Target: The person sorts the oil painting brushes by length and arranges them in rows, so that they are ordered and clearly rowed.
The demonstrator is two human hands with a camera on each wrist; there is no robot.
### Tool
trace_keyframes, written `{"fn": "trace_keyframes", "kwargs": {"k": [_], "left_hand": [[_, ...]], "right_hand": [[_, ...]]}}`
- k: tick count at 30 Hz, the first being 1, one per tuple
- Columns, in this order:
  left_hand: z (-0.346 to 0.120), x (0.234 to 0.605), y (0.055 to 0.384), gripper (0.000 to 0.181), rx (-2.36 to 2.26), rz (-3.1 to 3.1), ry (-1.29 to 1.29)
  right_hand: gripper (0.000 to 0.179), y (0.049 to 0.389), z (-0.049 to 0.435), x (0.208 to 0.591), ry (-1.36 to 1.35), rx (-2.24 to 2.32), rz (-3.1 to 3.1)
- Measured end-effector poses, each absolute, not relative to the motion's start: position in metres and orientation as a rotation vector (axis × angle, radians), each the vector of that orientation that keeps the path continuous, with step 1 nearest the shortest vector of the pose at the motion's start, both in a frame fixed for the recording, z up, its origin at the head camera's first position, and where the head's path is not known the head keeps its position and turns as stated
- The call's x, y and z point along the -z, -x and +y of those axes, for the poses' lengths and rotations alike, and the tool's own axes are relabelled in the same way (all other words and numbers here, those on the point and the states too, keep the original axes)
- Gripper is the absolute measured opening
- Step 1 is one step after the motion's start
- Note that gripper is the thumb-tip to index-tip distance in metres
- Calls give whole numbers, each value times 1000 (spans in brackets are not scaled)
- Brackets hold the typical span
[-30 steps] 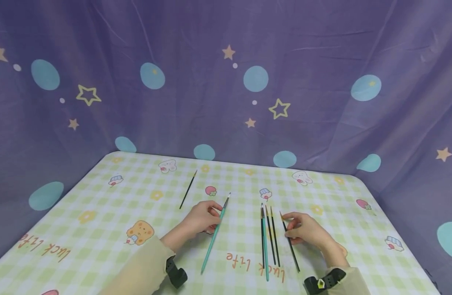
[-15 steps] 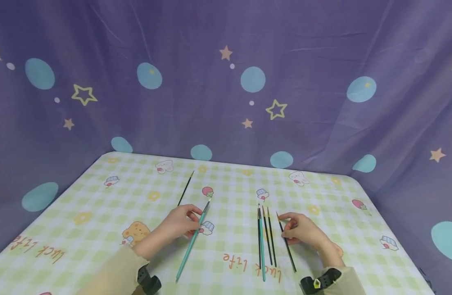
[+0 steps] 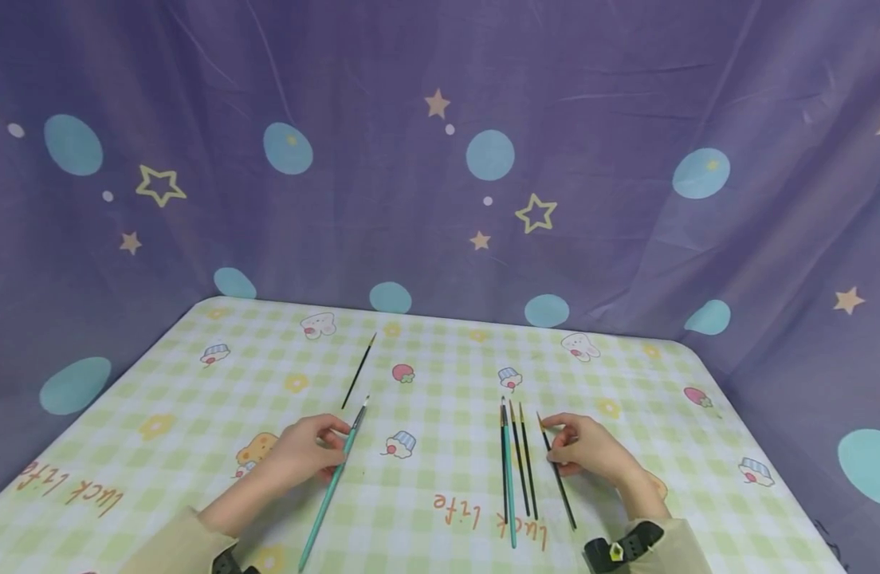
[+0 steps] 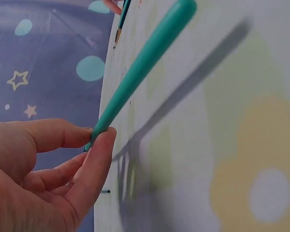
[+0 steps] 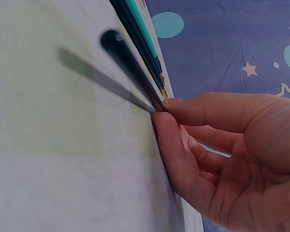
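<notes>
Pinching w/ fingers [image 4: 94, 169], L hand [image 3: 304, 453] has teal brush [image 3: 331, 490], R hand [image 3: 591, 450] black brush [image 3: 563, 490] (forearms [image 3: 248, 493] angled inward).

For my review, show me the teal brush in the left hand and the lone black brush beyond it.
Held teal brush [image 3: 330, 493]: head view, on the handle.
Lone black brush [image 3: 357, 375]: head view, middle of the handle.

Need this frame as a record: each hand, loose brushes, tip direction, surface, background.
left_hand: left hand pinches teal brush
right_hand: right hand pinches black brush
between_hands: second teal brush, three black brushes
beyond_left_hand: lone black brush
tips: all toward backdrop
surface: green-white checked cloth
background: purple backdrop, stars and blue ovals
</notes>
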State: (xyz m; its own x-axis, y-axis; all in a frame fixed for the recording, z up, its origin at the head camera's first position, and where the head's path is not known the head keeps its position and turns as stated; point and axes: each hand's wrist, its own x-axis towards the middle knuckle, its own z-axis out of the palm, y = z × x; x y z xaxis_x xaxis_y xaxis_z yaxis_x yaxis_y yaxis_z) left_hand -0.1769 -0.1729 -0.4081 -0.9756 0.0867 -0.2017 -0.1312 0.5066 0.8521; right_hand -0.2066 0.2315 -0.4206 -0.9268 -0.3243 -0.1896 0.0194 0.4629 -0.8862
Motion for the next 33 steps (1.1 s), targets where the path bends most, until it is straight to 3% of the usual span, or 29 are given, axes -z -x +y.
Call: {"fn": "trace_keyframes", "kwargs": {"k": [9, 33], "left_hand": [[-195, 404, 165, 37, -1449, 2464, -52], [-201, 409, 160, 35, -1492, 2426, 88]], "right_hand": [[52, 207, 230, 419, 228, 1450, 2379], [51, 208, 232, 421, 244, 1457, 2361]]}}
